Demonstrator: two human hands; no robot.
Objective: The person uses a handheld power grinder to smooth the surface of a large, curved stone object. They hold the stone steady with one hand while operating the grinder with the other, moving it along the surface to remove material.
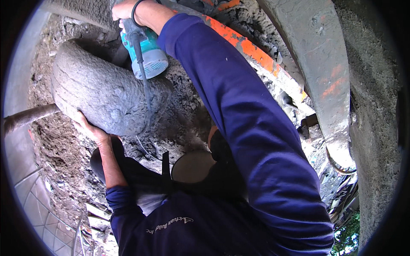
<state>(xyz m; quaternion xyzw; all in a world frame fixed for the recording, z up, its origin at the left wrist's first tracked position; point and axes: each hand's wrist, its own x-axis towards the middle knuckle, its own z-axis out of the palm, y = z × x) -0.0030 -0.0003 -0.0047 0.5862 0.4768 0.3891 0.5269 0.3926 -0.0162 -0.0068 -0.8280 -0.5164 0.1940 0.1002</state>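
Note:
A teal corded power tool (147, 57) with a grey handle and a vented round end is in my right hand (127, 10), at the top left of the view. My right fingers are closed round its handle; the tool's working end is hidden. Its dark cord (145, 91) hangs down over a large, rounded grey stone-like form (94, 91) with a hollow at its upper side. Against the lower left edge of this form rests my left hand (90, 130), fingers stretched out along its surface. Both arms wear dark blue sleeves.
Crumbly grey-brown debris (55, 149) covers the ground. A rod (32, 118) reaches the form from the left. Toward the right lie a worn orange-and-white beam (247, 49) and a broad grey slab-like piece (320, 59). A round pale disc (192, 166) sits between my legs; tiles (47, 217) show lower left.

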